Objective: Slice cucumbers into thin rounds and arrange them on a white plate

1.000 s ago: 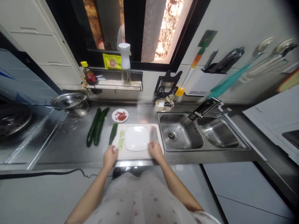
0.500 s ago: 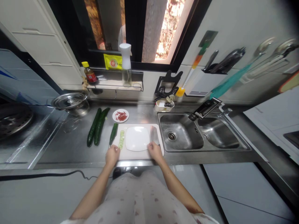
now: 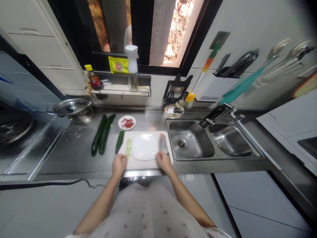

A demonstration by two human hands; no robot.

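Note:
On the white cutting board (image 3: 141,164) sits a bare white square plate (image 3: 145,147). My left hand (image 3: 120,164) rests at the board's left edge with its fingers curled in, close to a row of pale green cucumber slices (image 3: 128,147). Just above that hand lies a cut piece of cucumber (image 3: 120,142). My right hand (image 3: 163,161) is closed too, by the plate's lower right corner; whether it touches the plate I cannot tell. A knife (image 3: 162,142) lies flat on the board's right side, its handle partly hidden by this hand. What either hand holds, if anything, is hidden.
Two whole cucumbers (image 3: 102,135) lie left of the board. Behind it is a small plate of chopped red pieces (image 3: 127,123). A lidded steel pot (image 3: 74,110) stands at the back left. To the right is a double sink (image 3: 193,140) with a black faucet (image 3: 215,115).
Both hands keep their place and closed shape. The whole view has shifted very slightly; nothing on the board has visibly moved.

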